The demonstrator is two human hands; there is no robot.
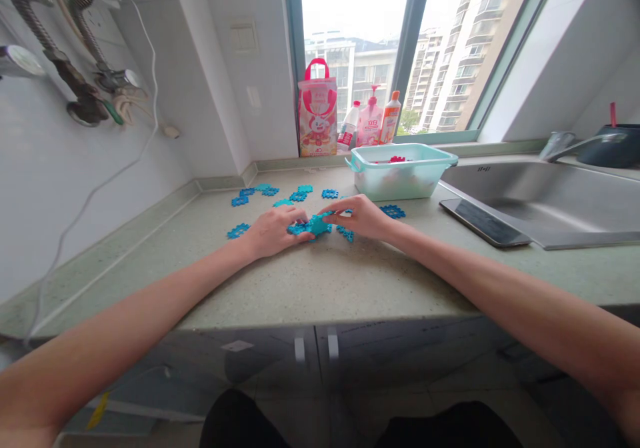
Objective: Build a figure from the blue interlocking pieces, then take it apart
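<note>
Both hands meet over the countertop around a cluster of blue and turquoise interlocking building pieces (pixel 319 225). My left hand (pixel 274 230) grips the darker blue left part of it between thumb and fingers. My right hand (pixel 363 216) pinches the turquoise right part with thumb and fingertips. Whether the pieces are fully joined I cannot tell. A loose blue piece (pixel 239 231) lies left of my left hand, and another blue piece (pixel 393 211) lies right of my right hand. Beneath the right fingers a blue piece (pixel 345 233) is partly hidden.
Several more pieces (pixel 298 196) lie scattered behind the hands. A mint plastic bin (pixel 395 183) holding red pieces stands at the back. To the right are a phone (pixel 483 222) and a steel sink (pixel 575 215). Bottles (pixel 370 125) and a pink bag (pixel 318 118) line the windowsill.
</note>
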